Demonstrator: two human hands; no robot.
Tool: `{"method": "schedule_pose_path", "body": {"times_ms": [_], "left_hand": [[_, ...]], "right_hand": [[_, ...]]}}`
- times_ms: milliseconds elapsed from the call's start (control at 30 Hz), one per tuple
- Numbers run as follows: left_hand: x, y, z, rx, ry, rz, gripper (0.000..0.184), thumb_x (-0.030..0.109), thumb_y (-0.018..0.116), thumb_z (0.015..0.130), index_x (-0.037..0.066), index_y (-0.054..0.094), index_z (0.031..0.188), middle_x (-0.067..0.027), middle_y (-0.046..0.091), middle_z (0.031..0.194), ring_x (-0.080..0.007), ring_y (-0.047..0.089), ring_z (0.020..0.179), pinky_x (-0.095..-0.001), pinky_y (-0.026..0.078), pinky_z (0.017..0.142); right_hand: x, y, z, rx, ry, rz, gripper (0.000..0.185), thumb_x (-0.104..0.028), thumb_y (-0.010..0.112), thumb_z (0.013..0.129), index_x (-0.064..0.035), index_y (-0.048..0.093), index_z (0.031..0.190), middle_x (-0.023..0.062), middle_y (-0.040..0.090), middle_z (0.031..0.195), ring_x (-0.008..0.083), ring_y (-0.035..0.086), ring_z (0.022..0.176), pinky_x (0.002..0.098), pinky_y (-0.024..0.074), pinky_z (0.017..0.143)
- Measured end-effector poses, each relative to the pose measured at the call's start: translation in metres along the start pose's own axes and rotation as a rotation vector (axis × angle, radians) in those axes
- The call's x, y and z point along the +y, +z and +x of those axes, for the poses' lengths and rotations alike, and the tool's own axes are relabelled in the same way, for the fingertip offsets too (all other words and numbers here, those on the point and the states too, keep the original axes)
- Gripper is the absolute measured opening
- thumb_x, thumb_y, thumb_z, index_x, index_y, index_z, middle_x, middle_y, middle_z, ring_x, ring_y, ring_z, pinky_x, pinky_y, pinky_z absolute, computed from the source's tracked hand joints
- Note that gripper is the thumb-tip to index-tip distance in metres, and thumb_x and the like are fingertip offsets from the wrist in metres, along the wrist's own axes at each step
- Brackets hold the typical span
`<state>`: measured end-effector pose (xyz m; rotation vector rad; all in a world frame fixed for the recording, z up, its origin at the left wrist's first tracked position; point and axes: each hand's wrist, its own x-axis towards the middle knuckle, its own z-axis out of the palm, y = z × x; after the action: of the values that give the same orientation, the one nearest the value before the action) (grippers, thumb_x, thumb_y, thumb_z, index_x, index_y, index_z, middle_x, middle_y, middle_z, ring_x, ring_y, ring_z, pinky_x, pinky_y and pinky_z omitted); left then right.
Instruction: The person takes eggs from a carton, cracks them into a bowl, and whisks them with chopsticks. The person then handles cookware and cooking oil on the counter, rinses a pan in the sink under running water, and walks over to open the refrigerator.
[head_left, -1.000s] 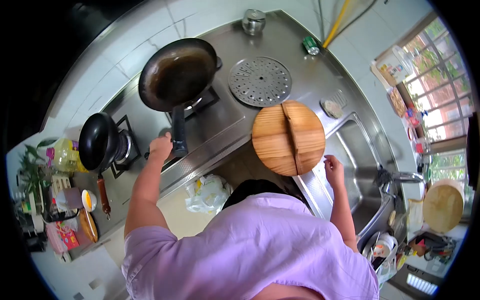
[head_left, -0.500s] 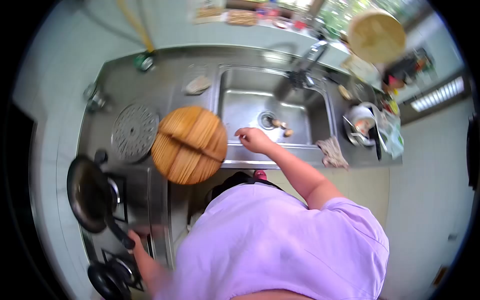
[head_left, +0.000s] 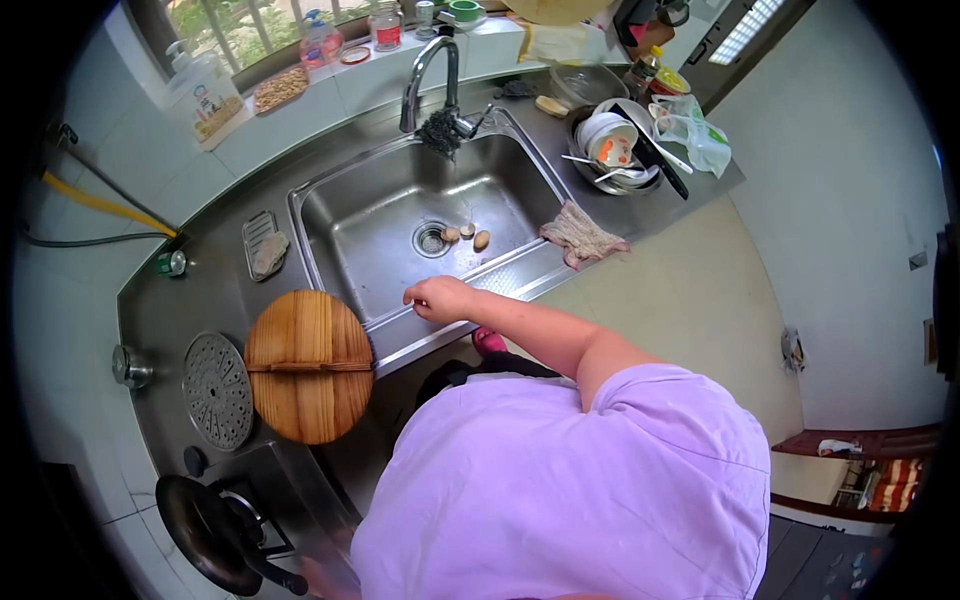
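Note:
My right hand (head_left: 440, 298) hovers over the front rim of the sink (head_left: 375, 265), fingers loosely curled, with nothing visible in it. Brown eggshell pieces (head_left: 481, 240) lie beside the drain. At the lower left, my left hand (head_left: 325, 577) is blurred and partly hidden by the purple shirt, close to the end of the wok handle. Its fingers and any grip cannot be made out. The dark wok (head_left: 190, 535) sits tilted beside the burner (head_left: 243, 508). A round wooden lid (head_left: 310, 400) rests on the counter left of the sink.
Left of the lid is a perforated metal steamer plate (head_left: 217, 392). A soap dish (head_left: 262, 246) stands behind it. The faucet (head_left: 432, 85) rises at the sink's back. A rag (head_left: 585, 236) hangs over the front edge. Stacked bowls (head_left: 610, 140) and a plastic bag (head_left: 700, 140) occupy the right counter.
The camera view has turned to the right, shifting the counter leftward and down. My right hand stays near the sink's front rim. My left hand has blurred near the wok handle's end.

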<state>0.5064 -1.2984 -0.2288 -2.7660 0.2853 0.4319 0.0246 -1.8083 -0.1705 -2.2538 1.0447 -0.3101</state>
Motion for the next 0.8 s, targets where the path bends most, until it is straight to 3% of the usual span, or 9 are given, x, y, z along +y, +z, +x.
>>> {"method": "schedule_pose_path", "body": {"times_ms": [167,400,433,533,567,600,667,733,800], "left_hand": [[0.025,0.005,-0.025,0.167,-0.092,0.019,0.032,0.024,0.052,0.081,0.006,0.063,0.105,-0.0192,0.062,0.103,-0.0367,0.058,0.097,-0.0464,0.046,0.082],[0.098,-0.007,-0.075,0.705,-0.154,-0.210,0.033,0.022,0.053,0.079,0.007,0.061,0.107,-0.0189,0.062,0.102,-0.0366,0.058,0.096,-0.0460,0.046,0.082],[0.117,-0.009,-0.084,0.841,-0.057,-0.330,0.033,0.021,0.053,0.078,0.007,0.060,0.107,-0.0189,0.061,0.102,-0.0365,0.058,0.096,-0.0459,0.046,0.082],[0.200,-0.020,-0.124,0.870,0.267,-0.481,0.038,0.019,0.053,0.076,0.007,0.055,0.111,-0.0189,0.059,0.102,-0.0361,0.057,0.094,-0.0456,0.045,0.081],[0.237,-0.034,-0.154,0.928,0.449,-0.525,0.038,0.010,0.053,0.076,-0.001,0.053,0.112,-0.0210,0.057,0.099,-0.0394,0.057,0.084,-0.0442,0.046,0.080],[0.272,-0.053,-0.188,0.737,0.475,-0.605,0.033,0.004,0.050,0.078,-0.002,0.054,0.110,-0.0217,0.058,0.097,-0.0382,0.057,0.084,-0.0414,0.046,0.077],[0.331,-0.033,-0.194,0.765,0.714,-0.716,0.028,0.000,0.047,0.079,-0.003,0.056,0.106,-0.0217,0.060,0.095,-0.0361,0.057,0.084,-0.0383,0.047,0.076],[0.390,-0.028,-0.231,0.605,0.715,-0.711,0.025,-0.002,0.047,0.081,-0.004,0.057,0.104,-0.0212,0.061,0.095,-0.0344,0.057,0.085,-0.0371,0.046,0.077],[0.455,-0.041,-0.309,0.649,0.871,-0.814,0.024,-0.001,0.050,0.080,-0.003,0.057,0.103,-0.0186,0.061,0.095,-0.0304,0.057,0.083,-0.0350,0.046,0.077]], "right_hand": [[0.017,-0.011,-0.020,-0.015,0.029,-0.026,0.025,-0.015,0.053,0.077,-0.0091,0.065,0.098,0.0153,0.066,0.086,0.0337,0.062,0.083,0.0434,0.0489,0.074],[0.059,-0.054,-0.050,0.068,0.002,0.013,0.023,-0.014,0.053,0.078,-0.0080,0.064,0.098,0.0133,0.065,0.086,0.0322,0.062,0.078,0.0422,0.0488,0.071],[0.064,-0.069,-0.056,0.099,0.006,0.034,0.023,-0.014,0.053,0.078,-0.0079,0.064,0.098,0.0132,0.065,0.087,0.0321,0.062,0.078,0.0420,0.0489,0.071],[0.090,-0.115,-0.077,0.192,-0.022,0.070,0.022,-0.013,0.054,0.079,-0.0073,0.063,0.099,0.0126,0.065,0.086,0.0307,0.062,0.076,0.0402,0.0492,0.070],[0.102,-0.132,-0.086,0.245,-0.055,0.085,0.022,-0.013,0.055,0.080,-0.0069,0.063,0.099,0.0122,0.065,0.085,0.0293,0.063,0.075,0.0385,0.0494,0.069],[0.113,-0.151,-0.097,0.259,-0.052,0.084,0.022,-0.013,0.055,0.080,-0.0069,0.063,0.099,0.0122,0.065,0.085,0.0293,0.063,0.075,0.0385,0.0494,0.069],[0.138,-0.193,-0.125,0.314,-0.073,0.320,0.023,-0.013,0.055,0.077,-0.0071,0.064,0.098,0.0118,0.064,0.082,0.0291,0.062,0.076,0.0380,0.0494,0.068],[0.173,-0.232,-0.155,0.298,-0.026,0.344,0.023,-0.013,0.057,0.078,-0.0056,0.063,0.100,0.0124,0.065,0.084,0.0270,0.063,0.076,0.0352,0.0500,0.068],[0.203,-0.259,-0.178,0.373,-0.075,0.389,0.024,-0.014,0.058,0.080,-0.0043,0.062,0.101,0.0130,0.065,0.087,0.0266,0.063,0.076,0.0338,0.0505,0.070]]}}
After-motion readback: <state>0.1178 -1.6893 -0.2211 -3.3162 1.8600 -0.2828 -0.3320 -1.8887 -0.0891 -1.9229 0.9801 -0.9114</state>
